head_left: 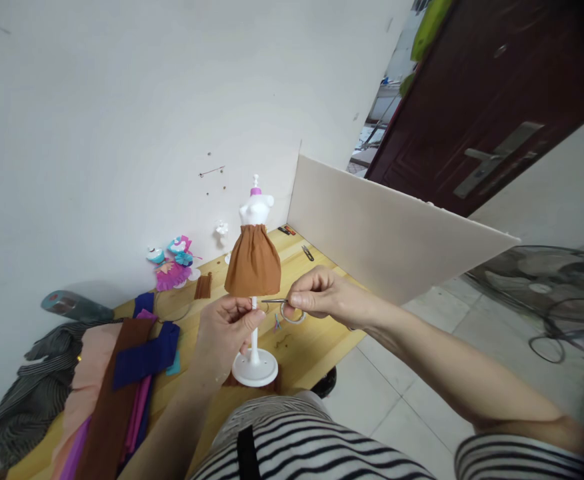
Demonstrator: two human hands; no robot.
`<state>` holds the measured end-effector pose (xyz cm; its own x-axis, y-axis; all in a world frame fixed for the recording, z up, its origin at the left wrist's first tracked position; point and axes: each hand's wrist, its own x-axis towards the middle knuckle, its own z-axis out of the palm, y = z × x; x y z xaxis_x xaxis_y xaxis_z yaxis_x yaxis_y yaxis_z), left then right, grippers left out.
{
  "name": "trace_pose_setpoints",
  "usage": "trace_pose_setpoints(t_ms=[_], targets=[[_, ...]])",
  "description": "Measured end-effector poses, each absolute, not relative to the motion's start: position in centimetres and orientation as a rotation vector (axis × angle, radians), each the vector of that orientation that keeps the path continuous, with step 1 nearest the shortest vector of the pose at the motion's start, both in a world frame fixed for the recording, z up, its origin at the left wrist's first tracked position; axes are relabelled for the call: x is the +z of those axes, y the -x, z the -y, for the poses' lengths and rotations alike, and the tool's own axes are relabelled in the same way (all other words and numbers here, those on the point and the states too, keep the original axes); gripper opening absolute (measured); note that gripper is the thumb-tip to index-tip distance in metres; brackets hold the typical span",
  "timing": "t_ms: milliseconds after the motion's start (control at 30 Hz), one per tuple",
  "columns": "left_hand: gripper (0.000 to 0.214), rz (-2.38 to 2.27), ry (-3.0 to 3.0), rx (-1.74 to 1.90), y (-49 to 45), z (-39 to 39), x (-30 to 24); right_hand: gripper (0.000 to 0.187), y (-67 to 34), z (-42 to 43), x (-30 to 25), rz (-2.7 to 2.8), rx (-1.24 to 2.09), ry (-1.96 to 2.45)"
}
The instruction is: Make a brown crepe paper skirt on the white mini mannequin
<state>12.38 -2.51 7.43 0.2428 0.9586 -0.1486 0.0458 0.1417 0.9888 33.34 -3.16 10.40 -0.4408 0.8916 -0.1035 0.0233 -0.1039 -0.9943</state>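
A small white dress-form mannequin [255,208] on a white stand [255,368] wears a brown gathered skirt [253,262] and stands on a wooden table [299,343]. My left hand [225,337] is closed around the stand's thin pole just below the skirt hem. My right hand [317,293] pinches a small pair of metal scissors [285,307], their tip pointing left at the pole under the skirt.
Folded fabrics in brown, navy, pink and purple [122,380] lie at the table's left, beside striped cloth [32,387]. A second small mannequin with pink and teal trim [175,267] stands by the wall. A pale board [387,233] leans at the right; a fan [547,287] sits on the tiled floor.
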Motion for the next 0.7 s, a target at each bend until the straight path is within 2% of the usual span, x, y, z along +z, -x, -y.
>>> trace_pose_setpoints(t_ms=[700], targets=[[0.032, -0.987, -0.998, 0.829, -12.5, 2.5, 8.5, 0.041, -33.8, 2.8, 10.1, 1.436, 1.662, 0.91]])
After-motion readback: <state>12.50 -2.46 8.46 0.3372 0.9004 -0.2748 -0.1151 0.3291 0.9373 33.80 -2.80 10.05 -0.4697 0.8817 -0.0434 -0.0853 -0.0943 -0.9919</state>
